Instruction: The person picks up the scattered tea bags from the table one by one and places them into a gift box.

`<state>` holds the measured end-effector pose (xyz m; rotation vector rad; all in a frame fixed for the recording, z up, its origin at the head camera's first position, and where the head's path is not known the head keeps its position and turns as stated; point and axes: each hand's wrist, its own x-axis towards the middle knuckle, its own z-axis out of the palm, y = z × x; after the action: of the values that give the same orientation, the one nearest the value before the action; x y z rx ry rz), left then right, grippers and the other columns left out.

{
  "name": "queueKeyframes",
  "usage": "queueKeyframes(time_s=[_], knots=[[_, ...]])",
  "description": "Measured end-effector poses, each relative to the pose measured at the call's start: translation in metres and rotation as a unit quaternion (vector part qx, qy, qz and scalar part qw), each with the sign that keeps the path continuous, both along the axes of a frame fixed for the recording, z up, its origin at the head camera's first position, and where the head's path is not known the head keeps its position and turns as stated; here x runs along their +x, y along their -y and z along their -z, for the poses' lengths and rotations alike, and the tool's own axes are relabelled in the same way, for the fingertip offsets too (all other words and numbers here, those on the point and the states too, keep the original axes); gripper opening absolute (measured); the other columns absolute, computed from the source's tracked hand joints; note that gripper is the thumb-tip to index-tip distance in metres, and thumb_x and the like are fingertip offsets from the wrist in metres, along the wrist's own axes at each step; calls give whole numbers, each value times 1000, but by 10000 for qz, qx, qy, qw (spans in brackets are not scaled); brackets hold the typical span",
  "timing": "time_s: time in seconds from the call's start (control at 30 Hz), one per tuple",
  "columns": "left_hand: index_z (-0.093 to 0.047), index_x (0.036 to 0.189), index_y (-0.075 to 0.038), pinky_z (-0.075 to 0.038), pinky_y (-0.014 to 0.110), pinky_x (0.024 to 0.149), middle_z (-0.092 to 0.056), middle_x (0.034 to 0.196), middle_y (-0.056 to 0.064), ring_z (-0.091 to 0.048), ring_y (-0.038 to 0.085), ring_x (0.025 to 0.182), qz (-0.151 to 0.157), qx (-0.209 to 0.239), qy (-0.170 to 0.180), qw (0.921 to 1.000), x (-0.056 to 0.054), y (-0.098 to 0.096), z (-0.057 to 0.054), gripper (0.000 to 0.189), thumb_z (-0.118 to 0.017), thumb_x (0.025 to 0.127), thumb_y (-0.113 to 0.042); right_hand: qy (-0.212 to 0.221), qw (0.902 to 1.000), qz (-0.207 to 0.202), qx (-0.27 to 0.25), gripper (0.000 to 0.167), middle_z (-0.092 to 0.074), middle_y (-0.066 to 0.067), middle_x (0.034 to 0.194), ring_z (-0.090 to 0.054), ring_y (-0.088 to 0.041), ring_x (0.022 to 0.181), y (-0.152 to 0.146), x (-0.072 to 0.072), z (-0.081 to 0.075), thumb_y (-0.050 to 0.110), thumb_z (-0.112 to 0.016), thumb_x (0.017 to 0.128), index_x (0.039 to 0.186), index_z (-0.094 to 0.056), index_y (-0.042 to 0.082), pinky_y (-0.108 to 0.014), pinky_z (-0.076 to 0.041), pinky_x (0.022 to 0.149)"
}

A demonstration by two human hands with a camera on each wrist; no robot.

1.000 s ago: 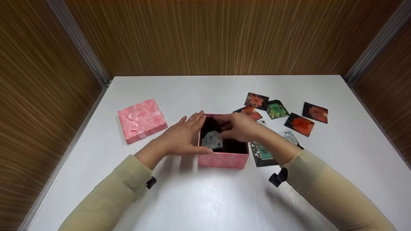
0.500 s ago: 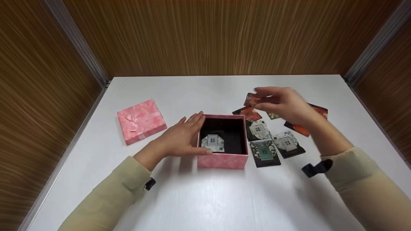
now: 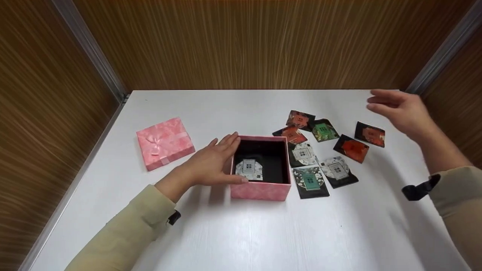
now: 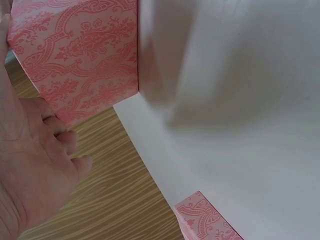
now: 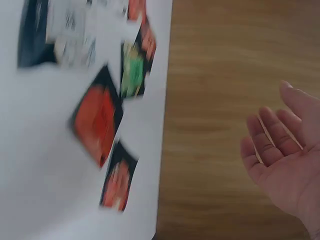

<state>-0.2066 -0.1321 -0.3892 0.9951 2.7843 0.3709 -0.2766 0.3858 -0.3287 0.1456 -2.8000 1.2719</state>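
Note:
An uncovered pink patterned gift box (image 3: 260, 191) with a dark inside stands mid-table in the head view. In it, at the left, lies a white-and-grey printed sachet (image 3: 249, 169). My left hand (image 3: 211, 163) rests against the box's left side, fingers stretched along the rim and thumb at the front edge. The left wrist view shows those fingers (image 4: 65, 135) touching the pink wall (image 4: 85, 55). Raised over the table's far right is my right hand (image 3: 404, 113), holding nothing. Its fingers are loosely bent in the right wrist view. Nearest to it is a red-and-black sachet (image 3: 371, 134).
Right of the box lie a green-and-black sachet (image 3: 311, 182), white-and-black sachets (image 3: 337, 171) and several red or green ones (image 3: 324, 130). The box's pink lid with a bow (image 3: 165, 143) sits at the left. Wood-grain panels (image 3: 241, 45) bound the white table.
My right hand has left the inside of the box and swung up and to the right, past the sachets. The sachet it touched now lies flat inside. My left hand has stayed put.

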Motion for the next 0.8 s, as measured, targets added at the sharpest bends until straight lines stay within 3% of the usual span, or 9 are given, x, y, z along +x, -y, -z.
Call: queueKeyframes(time_s=[0.2,0.37,0.47,0.6,0.7,0.8], knots=[[-10,170,-5,-9,51,130,-5,178,10,-7,27,164,-10,-10,-5,10000,0,1,0,124,-54,88,-87,205,9992,251,-225,62,-69,25,118,-60,7,107,-36,-11,16,45,-73,100,155,-57,21,-7,-47,87],[-9,170,-5,-8,49,130,-4,178,10,-6,25,163,-8,-21,8,10000,-1,1,1,123,-55,89,-86,523,9970,395,-406,66,-64,28,119,-59,8,109,-54,-18,41,46,-72,100,158,-54,18,-13,-48,97],[-10,170,-4,-8,50,130,-5,178,10,-7,26,163,-20,35,20,10000,0,1,2,123,-55,89,-85,778,9950,498,-392,72,-61,15,136,-54,1,121,-62,-22,56,52,-69,100,161,-50,18,-28,-43,112],[-10,170,-5,-9,50,131,-6,178,11,-7,25,163,-45,83,42,9999,0,2,3,123,-56,89,-84,1165,9898,697,-421,83,-41,-10,165,-38,-24,145,-70,-28,74,62,-66,98,165,-43,19,-53,-31,124],[-9,170,-5,-9,50,130,-5,178,10,-7,25,163,-52,74,49,9999,0,1,3,123,-55,89,-85,1422,9845,903,-478,87,-25,-19,173,-21,-39,156,-76,-31,87,67,-65,96,166,-39,21,-59,-25,125],[-9,170,-6,-9,49,131,-5,178,10,-7,25,163,-26,64,31,10000,0,0,2,122,-55,89,-85,1657,9781,1118,-579,90,-13,-19,176,-9,-45,159,-83,-30,97,70,-65,94,167,-38,26,-63,-20,126]])
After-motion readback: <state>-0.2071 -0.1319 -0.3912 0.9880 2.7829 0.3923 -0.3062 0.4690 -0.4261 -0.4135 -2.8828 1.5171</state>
